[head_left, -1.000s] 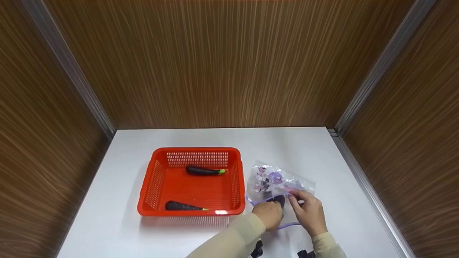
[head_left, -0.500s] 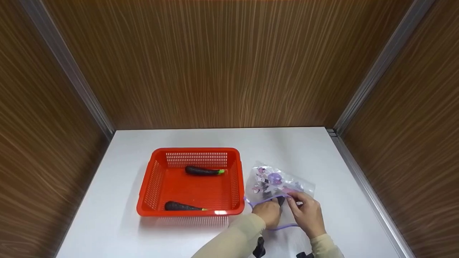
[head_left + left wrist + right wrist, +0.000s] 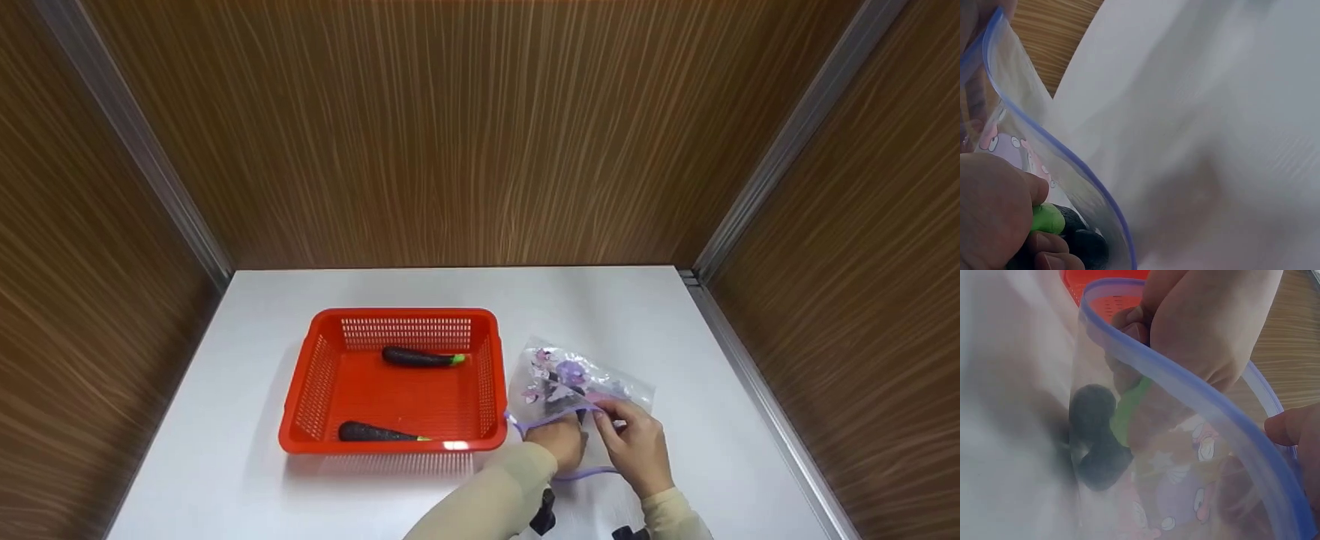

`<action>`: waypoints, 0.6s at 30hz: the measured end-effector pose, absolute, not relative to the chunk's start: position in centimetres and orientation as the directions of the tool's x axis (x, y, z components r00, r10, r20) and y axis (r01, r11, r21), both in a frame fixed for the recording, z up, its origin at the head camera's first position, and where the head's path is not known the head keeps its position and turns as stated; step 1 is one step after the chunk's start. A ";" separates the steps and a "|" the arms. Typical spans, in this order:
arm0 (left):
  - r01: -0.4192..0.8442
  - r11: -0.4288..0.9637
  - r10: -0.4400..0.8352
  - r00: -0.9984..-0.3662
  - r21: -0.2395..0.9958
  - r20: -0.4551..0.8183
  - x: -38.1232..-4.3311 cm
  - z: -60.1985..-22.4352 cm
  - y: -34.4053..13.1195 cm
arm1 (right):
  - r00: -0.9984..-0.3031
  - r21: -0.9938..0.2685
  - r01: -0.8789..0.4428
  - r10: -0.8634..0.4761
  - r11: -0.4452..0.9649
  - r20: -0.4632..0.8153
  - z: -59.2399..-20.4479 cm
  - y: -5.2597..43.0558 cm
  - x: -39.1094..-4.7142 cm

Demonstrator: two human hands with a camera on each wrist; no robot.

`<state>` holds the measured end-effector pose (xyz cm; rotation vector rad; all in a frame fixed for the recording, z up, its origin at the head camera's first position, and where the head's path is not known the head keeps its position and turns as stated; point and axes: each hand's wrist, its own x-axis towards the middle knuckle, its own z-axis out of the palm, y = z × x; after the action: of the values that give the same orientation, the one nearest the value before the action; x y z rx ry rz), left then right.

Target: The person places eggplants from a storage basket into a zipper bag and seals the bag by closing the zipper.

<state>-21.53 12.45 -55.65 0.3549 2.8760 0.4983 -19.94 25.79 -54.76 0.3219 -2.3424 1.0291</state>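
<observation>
A clear zip bag with purple edging and cartoon prints lies right of the red basket, its mouth held apart. My left hand reaches inside it. In the left wrist view, its fingers hold a dark eggplant near the bright green stem end. A second dark rounded end shows through the plastic in the right wrist view, beside another dark shape. My right hand pinches the bag's upper edge between thumb and fingers. Most of the held eggplant is hidden by the left hand and the printed plastic.
The red plastic basket stands left of the bag, close to its edge. Two eggplants lie in it, one at the back and one at the front. Wood-grain panels enclose the white table at the back and sides.
My left hand has gone deeper into the bag, and the dark eggplant end at the bag's mouth has slid further inside. The right hand keeps its pinch. The head view has shifted slightly.
</observation>
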 end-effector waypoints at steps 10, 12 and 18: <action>0.127 0.912 0.244 -0.933 0.390 -0.266 -22.5 -54.9 13.3 | -0.805 -0.579 -0.411 0.018 0.704 0.593 -55.0 25.7 -20.0; 0.125 0.912 0.251 -0.924 0.391 -0.288 -22.7 -54.9 13.4 | -0.807 -0.585 -0.413 0.018 0.698 0.590 -55.1 25.7 -20.0; 0.160 0.921 0.268 -0.922 0.355 -0.281 -22.8 -55.7 13.3 | -0.811 -0.582 -0.407 0.015 0.704 0.585 -55.0 25.8 -19.9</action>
<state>-22.81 13.32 -55.69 0.3160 2.7543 0.4695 -19.88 25.80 -55.05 0.2982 -2.3444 0.9846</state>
